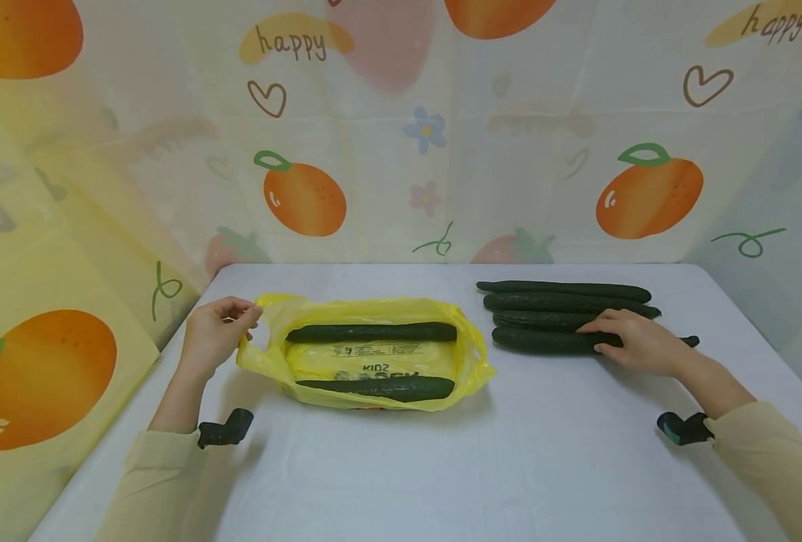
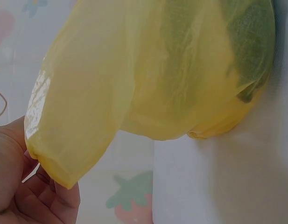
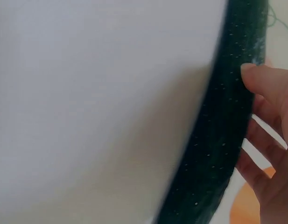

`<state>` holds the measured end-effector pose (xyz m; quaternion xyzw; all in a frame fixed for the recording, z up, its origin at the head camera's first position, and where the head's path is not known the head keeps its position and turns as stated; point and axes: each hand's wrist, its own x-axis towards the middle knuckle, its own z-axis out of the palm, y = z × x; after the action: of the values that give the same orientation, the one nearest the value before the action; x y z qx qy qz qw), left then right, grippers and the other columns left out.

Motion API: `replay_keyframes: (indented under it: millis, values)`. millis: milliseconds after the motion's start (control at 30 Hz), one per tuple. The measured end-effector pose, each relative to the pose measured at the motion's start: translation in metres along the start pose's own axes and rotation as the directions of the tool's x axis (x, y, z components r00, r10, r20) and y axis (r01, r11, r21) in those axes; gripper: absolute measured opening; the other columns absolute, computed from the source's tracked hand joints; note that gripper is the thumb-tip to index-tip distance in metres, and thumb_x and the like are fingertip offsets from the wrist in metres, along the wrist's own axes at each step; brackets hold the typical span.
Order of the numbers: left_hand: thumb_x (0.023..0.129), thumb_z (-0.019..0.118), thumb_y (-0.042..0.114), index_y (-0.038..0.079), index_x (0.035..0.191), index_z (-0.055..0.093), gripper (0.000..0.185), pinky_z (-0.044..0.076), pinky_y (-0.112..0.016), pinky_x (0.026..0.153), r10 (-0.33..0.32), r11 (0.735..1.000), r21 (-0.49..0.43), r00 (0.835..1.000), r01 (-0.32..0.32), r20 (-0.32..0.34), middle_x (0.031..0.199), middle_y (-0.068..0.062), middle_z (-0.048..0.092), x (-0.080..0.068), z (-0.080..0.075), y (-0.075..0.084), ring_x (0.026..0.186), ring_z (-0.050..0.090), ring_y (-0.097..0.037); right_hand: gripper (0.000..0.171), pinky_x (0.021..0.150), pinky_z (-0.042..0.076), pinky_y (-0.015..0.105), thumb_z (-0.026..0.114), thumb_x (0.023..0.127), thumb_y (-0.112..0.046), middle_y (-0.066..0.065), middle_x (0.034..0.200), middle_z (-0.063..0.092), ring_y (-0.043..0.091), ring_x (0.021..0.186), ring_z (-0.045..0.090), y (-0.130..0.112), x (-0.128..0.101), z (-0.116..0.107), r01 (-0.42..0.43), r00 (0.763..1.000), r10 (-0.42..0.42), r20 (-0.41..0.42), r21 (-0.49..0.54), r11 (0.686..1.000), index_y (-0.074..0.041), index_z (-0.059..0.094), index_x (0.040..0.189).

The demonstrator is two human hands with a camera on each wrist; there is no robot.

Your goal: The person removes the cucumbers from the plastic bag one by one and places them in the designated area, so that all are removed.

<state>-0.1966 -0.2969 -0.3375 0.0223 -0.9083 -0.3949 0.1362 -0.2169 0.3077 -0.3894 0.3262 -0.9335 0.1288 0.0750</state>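
Note:
A yellow plastic bag lies spread open on the table, with two dark green cucumbers inside, one along the far side and one along the near side. My left hand pinches the bag's left handle and holds it up; in the left wrist view the bag's yellow film hides part of the fingers. On the right, my right hand grips the nearest cucumber of a row, thumb on its near side and fingers over the far side. The right wrist view shows this cucumber close up.
Behind the gripped cucumber lie several more, side by side, such as the farthest one. A white cloth covers the table. A patterned curtain hangs behind the table and along its left side.

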Motion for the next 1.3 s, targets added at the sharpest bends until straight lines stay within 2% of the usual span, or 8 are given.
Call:
replay_keyframes:
  millis: [133,400,533,667,767,1033,1300]
  values:
    - [0.088,0.062,0.030,0.004,0.091,0.066,0.026,0.046,-0.021,0.045,0.000,1.000,0.002,1.000,0.000,-0.002,0.068,0.004,0.062,-0.0008,-0.0003,0.0001,0.053,0.057,-0.006,0.028,0.068,0.050,0.035,0.072,0.075,-0.002,0.001,0.094,0.061,0.017,0.084,0.056,-0.0007,0.0020,-0.0024,-0.013,0.999,0.013,-0.033,-0.014,1.000,-0.011,0.068,0.101]
    - [0.088,0.062,0.029,0.004,0.091,0.065,0.026,0.047,-0.021,0.046,-0.001,1.000,-0.003,1.000,0.001,-0.005,0.068,0.005,0.061,-0.0003,-0.0003,-0.0017,0.053,0.057,-0.006,0.034,0.074,0.049,0.043,0.075,0.074,-0.009,0.005,0.097,0.060,0.024,0.088,0.056,0.0019,0.0020,0.0002,-0.053,0.998,0.054,0.020,-0.016,0.998,-0.009,0.064,0.106]
    - [0.087,0.062,0.029,0.005,0.091,0.066,0.025,0.047,-0.021,0.045,-0.008,1.000,-0.009,1.000,0.008,-0.008,0.068,0.005,0.061,-0.0003,-0.0006,-0.0017,0.052,0.058,-0.007,0.036,0.074,0.049,0.045,0.076,0.072,-0.008,0.005,0.096,0.059,0.025,0.088,0.055,0.0013,0.0022,0.0030,-0.019,1.000,0.019,-0.009,-0.029,0.999,-0.009,0.063,0.105]
    - [0.087,0.063,0.028,0.004,0.090,0.065,0.024,0.046,-0.021,0.044,-0.020,0.999,-0.034,1.000,0.020,-0.008,0.068,0.003,0.061,-0.0005,-0.0011,-0.0008,0.051,0.057,-0.007,0.036,0.071,0.049,0.042,0.077,0.070,-0.005,0.003,0.094,0.059,0.021,0.084,0.055,0.0016,0.0022,0.0050,0.046,0.997,-0.048,-0.061,-0.044,0.998,-0.009,0.064,0.103]
    - [0.087,0.063,0.028,0.002,0.091,0.065,0.027,0.046,-0.020,0.044,-0.018,0.999,-0.035,1.000,0.018,0.000,0.069,0.000,0.062,-0.0008,-0.0022,0.0001,0.052,0.056,-0.007,0.036,0.070,0.048,0.040,0.077,0.070,-0.004,0.001,0.093,0.059,0.019,0.083,0.054,0.0024,0.0022,0.0049,0.064,0.995,-0.067,-0.069,-0.047,0.997,-0.011,0.064,0.103]
    - [0.088,0.062,0.030,0.001,0.093,0.065,0.029,0.047,-0.020,0.046,-0.017,1.000,-0.021,1.000,0.017,0.013,0.070,0.002,0.062,-0.0003,-0.0027,0.0019,0.053,0.057,-0.006,0.036,0.072,0.047,0.042,0.076,0.071,-0.005,-0.001,0.095,0.058,0.020,0.086,0.053,0.0046,0.0019,0.0036,0.024,0.998,-0.025,-0.050,-0.031,0.999,-0.014,0.065,0.104]
    - [0.088,0.062,0.031,0.004,0.091,0.066,0.027,0.047,-0.021,0.046,-0.013,1.000,0.000,1.000,0.013,0.003,0.068,0.005,0.061,0.0014,-0.0008,-0.0015,0.053,0.057,-0.007,0.035,0.074,0.048,0.047,0.077,0.070,-0.006,0.005,0.095,0.059,0.026,0.088,0.055,0.0023,0.0014,0.0039,-0.025,0.998,0.023,-0.063,-0.042,0.999,-0.010,0.064,0.102]
